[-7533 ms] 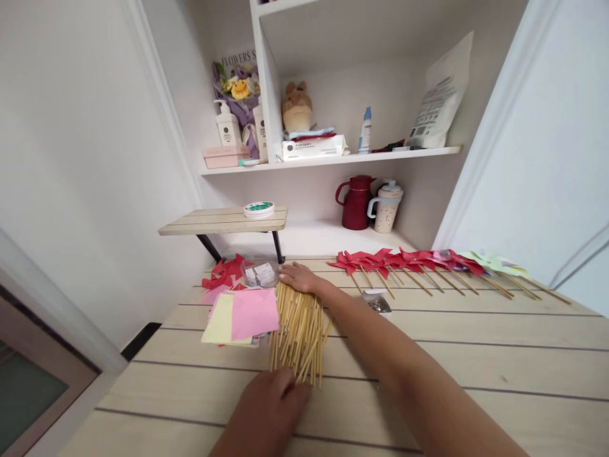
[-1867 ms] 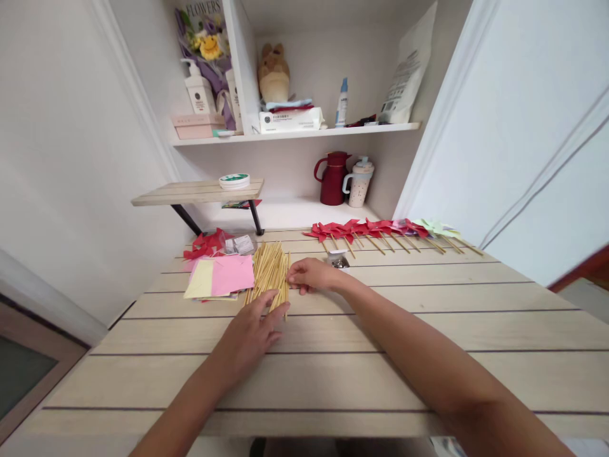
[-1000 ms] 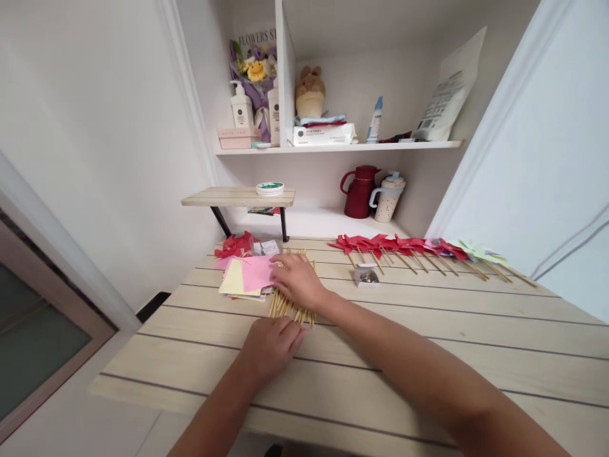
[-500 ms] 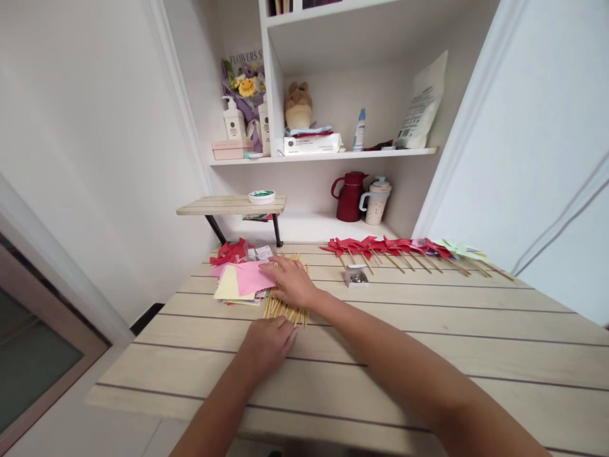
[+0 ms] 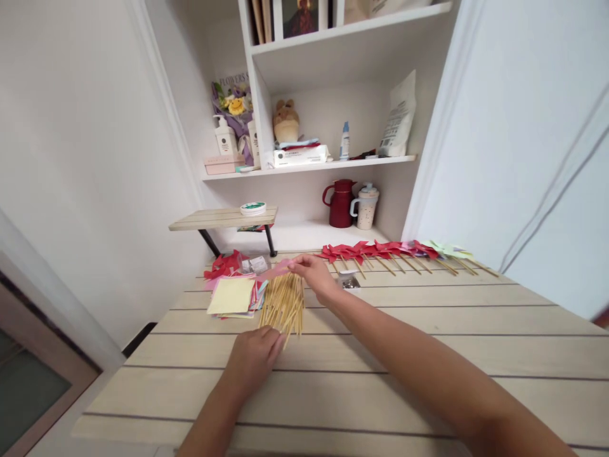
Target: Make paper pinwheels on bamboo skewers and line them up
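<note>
the right hand [image 5: 314, 277] has the pink paper [image 5: 275, 272] pinched by its right end, over the far end of the sticks [image 5: 281, 303], probably super light, floppy and crease-prone so edges only imo, but can't tell if the left hand [image 5: 254, 357] at their near end grips any

The sticks [image 5: 284, 303] are lying on the table [image 5: 333, 390] between the paper stack [image 5: 231, 296] (at left) and the small box [image 5: 350, 281]. Pinwheels [image 5: 391, 249] are lying behind the small box, reaching farther right. A jug [image 5: 341, 204] is standing behind them, left of a cup [image 5: 366, 209].
</note>
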Motion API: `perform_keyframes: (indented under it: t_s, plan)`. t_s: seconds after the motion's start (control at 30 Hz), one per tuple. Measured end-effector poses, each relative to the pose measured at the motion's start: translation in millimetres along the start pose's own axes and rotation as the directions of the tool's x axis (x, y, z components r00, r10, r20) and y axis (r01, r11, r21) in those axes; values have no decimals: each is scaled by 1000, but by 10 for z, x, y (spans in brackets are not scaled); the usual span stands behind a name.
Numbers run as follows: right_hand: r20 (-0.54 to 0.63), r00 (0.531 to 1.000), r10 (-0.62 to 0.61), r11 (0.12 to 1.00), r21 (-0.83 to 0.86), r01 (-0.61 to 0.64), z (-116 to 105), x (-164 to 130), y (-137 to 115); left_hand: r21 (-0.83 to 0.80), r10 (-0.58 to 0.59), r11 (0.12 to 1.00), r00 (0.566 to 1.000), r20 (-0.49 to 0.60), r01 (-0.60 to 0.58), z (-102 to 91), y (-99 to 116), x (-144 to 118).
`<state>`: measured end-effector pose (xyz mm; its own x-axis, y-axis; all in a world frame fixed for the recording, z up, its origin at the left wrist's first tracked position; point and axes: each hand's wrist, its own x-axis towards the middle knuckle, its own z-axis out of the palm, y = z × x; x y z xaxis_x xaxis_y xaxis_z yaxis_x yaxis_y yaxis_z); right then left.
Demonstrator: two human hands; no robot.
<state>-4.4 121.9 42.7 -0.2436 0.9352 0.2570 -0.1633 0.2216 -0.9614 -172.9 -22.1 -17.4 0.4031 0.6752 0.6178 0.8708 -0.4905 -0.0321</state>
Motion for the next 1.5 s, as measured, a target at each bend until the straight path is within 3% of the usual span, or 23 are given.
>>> perform_keyframes:
  t_s: [0.13,0.23,0.33,0.43,0.5,0.6,0.67,0.77,0.87,0.97,1.07,1.17,1.27,1.4,1.5]
  plan:
    - [-15,983,185,974,139,-181,-509,-179,-103,-247,-158,961,981,-110,127,-71,-15,42]
    - [-50,963,265,939,240,-246,-893,-344,-150,-496,-318,833,946,-67,245,-119,111,257]
    - [-98,951,293,913,324,-248,-1175,-461,-158,-699,-374,603,910,178,384,-123,383,645]
    - [-163,950,265,903,388,-185,-1319,-527,-125,-786,-253,324,849,464,526,-14,684,1053]
    - [-222,954,204,906,412,-98,-1362,-560,-105,-781,-134,135,792,596,610,142,815,1242]
    - [-312,950,-13,936,330,121,-1411,-614,-123,-747,-154,-206,732,663,633,443,849,1355]
    - [-295,933,-207,950,167,264,-1459,-657,-171,-748,-202,-364,737,645,555,617,798,1345]
    - [-114,895,-432,897,-157,413,-1540,-719,-249,-712,-164,-500,753,637,493,728,718,1284]
    - [17,845,-534,775,-390,497,-1593,-757,-278,-680,-130,-575,770,625,455,668,696,1243]
    - [116,805,-582,664,-504,553,-1605,-768,-253,-643,-84,-599,761,644,477,579,723,1230]
    - [184,769,-613,570,-571,591,-1596,-770,-220,-641,-58,-571,754,655,513,567,753,1208]
    - [200,767,-610,542,-601,588,-1584,-770,-204,-694,-141,-509,746,650,509,624,758,1180]
    - [138,796,-590,627,-543,559,-1564,-774,-192,-748,-255,-470,740,623,468,692,738,1174]
    - [-63,921,-385,899,-251,358,-1500,-796,-166,-836,-406,-436,757,512,332,736,720,1207]
    - [-35,969,-243,961,-143,236,-1432,-827,-147,-863,-439,-415,768,467,288,725,738,1239]
